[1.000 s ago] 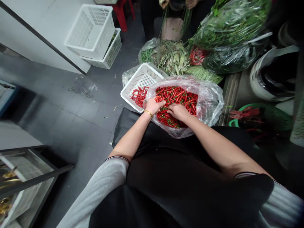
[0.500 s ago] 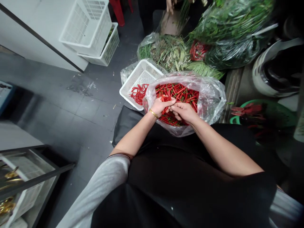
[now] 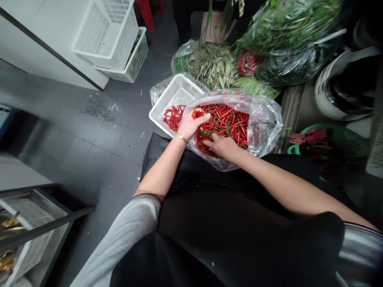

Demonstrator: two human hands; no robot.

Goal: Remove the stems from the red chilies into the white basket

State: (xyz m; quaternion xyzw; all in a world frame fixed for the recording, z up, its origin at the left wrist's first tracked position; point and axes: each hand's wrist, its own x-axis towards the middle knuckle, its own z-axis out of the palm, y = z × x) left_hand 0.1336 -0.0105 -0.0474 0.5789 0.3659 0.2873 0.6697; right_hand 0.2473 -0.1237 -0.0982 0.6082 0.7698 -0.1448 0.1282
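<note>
Red chillies point(image 3: 229, 121) fill a clear plastic bag point(image 3: 265, 121) that sits open on the person's lap, against the black apron. From where I stand, the left hand point(image 3: 191, 124), with a thin gold bangle point(image 3: 182, 137) at its wrist, is lifted at the bag's left rim with its fingers curled together around a small bunch of the chillies. The right hand point(image 3: 221, 145) lies low in the near side of the pile, fingers spread a little among the pods; whether it grips any of them I cannot tell. Just beside the bag on the left, touching its plastic, a white perforated basket point(image 3: 176, 93) rests on the dark tiled floor with a thin layer of chillies in its near corner. Beyond both lie a heap of pale green stalks and trimmings point(image 3: 217, 65) and large bags of leafy greens point(image 3: 287, 28), with another small bundle of red chillies point(image 3: 248, 63) tucked between them. Two more white baskets point(image 3: 104, 34) are stacked further left by the wall. A green basin point(image 3: 335, 141) sits on the floor to the right.
</note>
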